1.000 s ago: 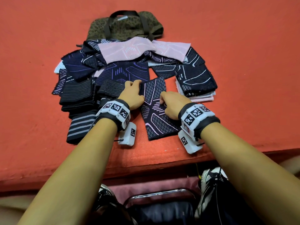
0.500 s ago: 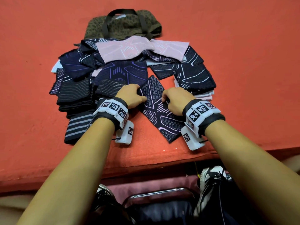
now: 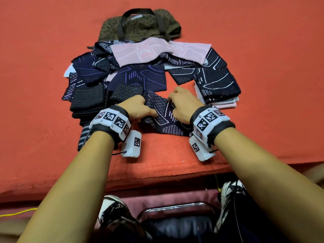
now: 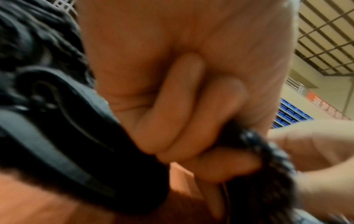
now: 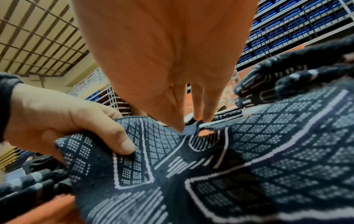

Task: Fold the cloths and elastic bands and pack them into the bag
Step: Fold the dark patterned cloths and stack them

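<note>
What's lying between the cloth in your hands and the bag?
In the head view, a heap of navy cloths and a pink cloth fills the stretch between the patterned cloth and the olive bag.

storeroom or warehouse-type hall: metal racking [image 5: 298,25] stacked with blue bins [image 5: 277,15]; grid-panelled ceiling [image 5: 32,37]; worktable under an orange-red felt cover [image 3: 263,58]; metal-framed chair [image 3: 175,207] below the table edge.

From our head we look forward and down over both forearms onto the table [image 3: 263,50]. Our left-wrist view sits tight under the left hand [image 4: 182,75] — blurred. Our right-wrist view peers low under the right hand [image 5: 162,53]; all three share the patterned cloth [image 5: 249,166] — and both wrist views show the opposite hand.
</note>
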`<control>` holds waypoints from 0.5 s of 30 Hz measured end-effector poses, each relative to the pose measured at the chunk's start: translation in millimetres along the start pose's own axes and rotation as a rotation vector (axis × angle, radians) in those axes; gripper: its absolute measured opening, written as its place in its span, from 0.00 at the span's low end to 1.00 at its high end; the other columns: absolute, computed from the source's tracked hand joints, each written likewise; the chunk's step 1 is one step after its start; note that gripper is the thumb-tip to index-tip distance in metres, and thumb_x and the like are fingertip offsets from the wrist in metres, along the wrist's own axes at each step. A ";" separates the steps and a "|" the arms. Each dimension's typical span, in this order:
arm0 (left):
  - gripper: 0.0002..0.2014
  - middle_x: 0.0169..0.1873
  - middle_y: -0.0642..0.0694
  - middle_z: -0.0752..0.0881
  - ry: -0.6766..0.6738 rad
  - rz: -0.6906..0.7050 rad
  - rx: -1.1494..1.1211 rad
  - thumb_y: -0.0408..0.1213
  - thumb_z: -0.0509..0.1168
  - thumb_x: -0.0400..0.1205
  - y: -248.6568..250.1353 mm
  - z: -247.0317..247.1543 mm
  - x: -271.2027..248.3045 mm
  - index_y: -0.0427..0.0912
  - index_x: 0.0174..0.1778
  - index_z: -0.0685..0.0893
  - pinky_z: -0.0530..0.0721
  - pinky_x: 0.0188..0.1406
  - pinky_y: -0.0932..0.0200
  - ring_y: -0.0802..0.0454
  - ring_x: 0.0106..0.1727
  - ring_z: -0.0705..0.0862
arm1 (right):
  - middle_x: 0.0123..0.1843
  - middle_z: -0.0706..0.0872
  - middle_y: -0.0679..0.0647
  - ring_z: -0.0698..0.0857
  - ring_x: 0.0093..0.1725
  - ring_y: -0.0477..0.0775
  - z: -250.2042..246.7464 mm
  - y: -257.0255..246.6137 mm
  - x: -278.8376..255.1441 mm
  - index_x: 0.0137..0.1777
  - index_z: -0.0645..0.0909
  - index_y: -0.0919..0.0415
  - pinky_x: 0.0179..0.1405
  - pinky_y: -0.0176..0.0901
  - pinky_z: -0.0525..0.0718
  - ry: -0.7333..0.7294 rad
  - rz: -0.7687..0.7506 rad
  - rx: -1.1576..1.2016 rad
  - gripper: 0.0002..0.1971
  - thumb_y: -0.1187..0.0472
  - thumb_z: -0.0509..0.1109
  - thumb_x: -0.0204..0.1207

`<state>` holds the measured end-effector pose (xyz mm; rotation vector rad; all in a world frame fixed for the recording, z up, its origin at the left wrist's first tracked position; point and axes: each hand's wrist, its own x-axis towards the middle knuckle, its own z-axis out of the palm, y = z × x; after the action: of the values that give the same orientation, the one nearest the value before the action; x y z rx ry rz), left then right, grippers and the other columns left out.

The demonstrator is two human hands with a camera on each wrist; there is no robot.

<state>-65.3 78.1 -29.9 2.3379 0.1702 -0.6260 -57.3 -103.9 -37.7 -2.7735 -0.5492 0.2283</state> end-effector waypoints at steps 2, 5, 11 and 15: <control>0.13 0.32 0.41 0.87 -0.006 -0.016 0.004 0.42 0.78 0.74 -4.9 -1.0 -2.3 0.35 0.45 0.89 0.75 0.21 0.60 0.47 0.26 0.78 | 0.56 0.79 0.58 0.80 0.54 0.61 0.3 -1.9 -1.3 0.53 0.82 0.60 0.52 0.54 0.84 0.000 0.091 -0.007 0.12 0.69 0.65 0.71; 0.13 0.28 0.42 0.86 -0.056 0.003 -0.001 0.43 0.75 0.77 -4.6 0.9 -8.2 0.35 0.38 0.87 0.74 0.19 0.63 0.52 0.18 0.77 | 0.48 0.87 0.58 0.85 0.45 0.63 2.1 -5.6 -1.7 0.43 0.81 0.55 0.49 0.54 0.87 -0.128 0.127 0.007 0.04 0.61 0.65 0.72; 0.21 0.26 0.45 0.79 0.213 0.076 -0.008 0.56 0.71 0.77 -3.1 -1.1 -3.4 0.41 0.32 0.78 0.80 0.30 0.56 0.48 0.29 0.79 | 0.51 0.86 0.59 0.85 0.49 0.64 8.3 -8.0 -4.4 0.54 0.79 0.58 0.49 0.52 0.86 -0.167 0.127 0.024 0.09 0.59 0.66 0.74; 0.15 0.24 0.46 0.79 0.202 0.066 0.038 0.47 0.69 0.78 -2.2 -7.1 -5.5 0.43 0.30 0.76 0.76 0.30 0.59 0.49 0.26 0.78 | 0.53 0.85 0.59 0.84 0.50 0.63 9.7 -5.8 -4.2 0.57 0.76 0.59 0.47 0.50 0.84 -0.158 0.159 0.060 0.13 0.57 0.67 0.75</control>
<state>-68.0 84.7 -24.0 2.4311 0.1735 -0.3634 -65.2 -97.9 -44.6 -2.7577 -0.3517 0.4952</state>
